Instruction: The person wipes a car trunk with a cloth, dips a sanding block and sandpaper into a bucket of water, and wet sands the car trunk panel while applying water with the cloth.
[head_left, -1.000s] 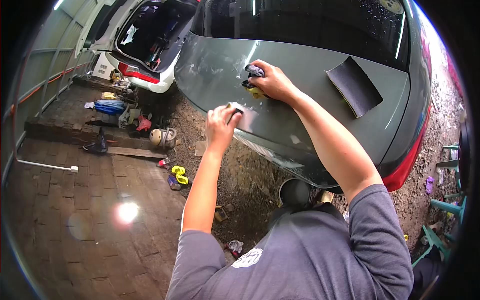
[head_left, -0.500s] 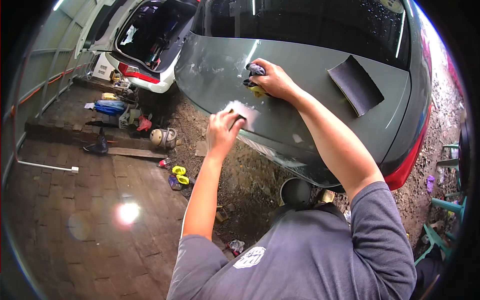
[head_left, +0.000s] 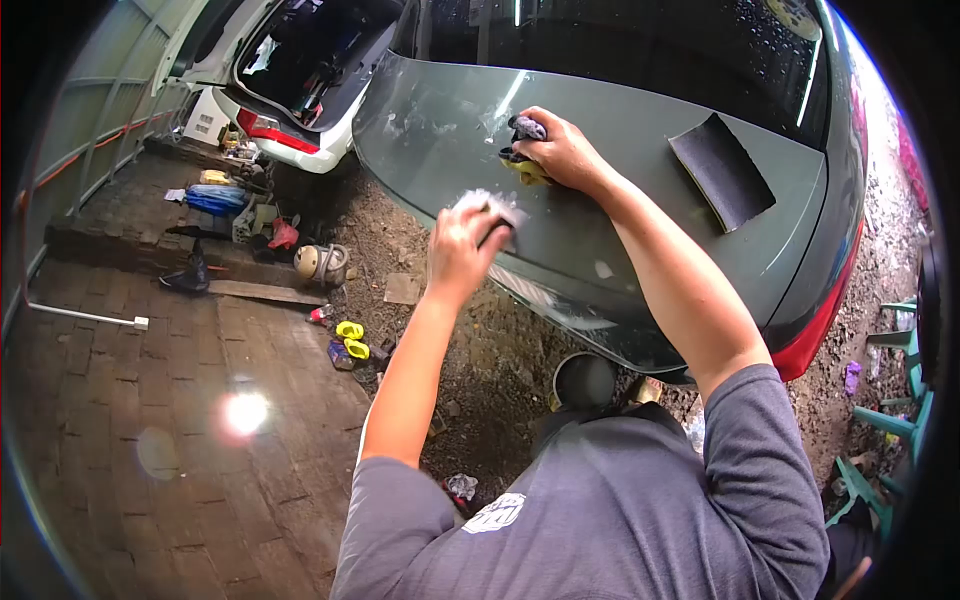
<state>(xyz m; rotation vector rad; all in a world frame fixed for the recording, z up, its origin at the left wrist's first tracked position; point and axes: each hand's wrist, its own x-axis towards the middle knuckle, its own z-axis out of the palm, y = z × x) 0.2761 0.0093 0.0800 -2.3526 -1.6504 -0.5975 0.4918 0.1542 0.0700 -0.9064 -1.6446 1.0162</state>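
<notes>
The grey-green car's rear lid (head_left: 630, 120) fills the upper middle of the view. My left hand (head_left: 460, 250), slightly blurred, presses a small dark piece of sandpaper (head_left: 497, 222) against the lid near its left lower edge, beside a pale whitish patch. Higher up and to the right, my right hand (head_left: 567, 155) is closed round a bunched grey and yellow cloth (head_left: 527, 130) just over the lid. A larger curled sheet of black sandpaper (head_left: 722, 172) lies on the lid, right of my right hand. Pale spots mark the paint.
A white car (head_left: 320, 165) with its tailgate raised stands at the back left. A round bucket (head_left: 586, 381) sits below the bumper. Yellow shoes (head_left: 352, 338), a helmet (head_left: 318, 263) and odd items lie on the ground. Green plastic chairs (head_left: 905, 425) stand at the right.
My left hand has shifted up and to the right across the pale patch with the sandpaper. My right hand still grips the cloth. The whole view has moved slightly.
</notes>
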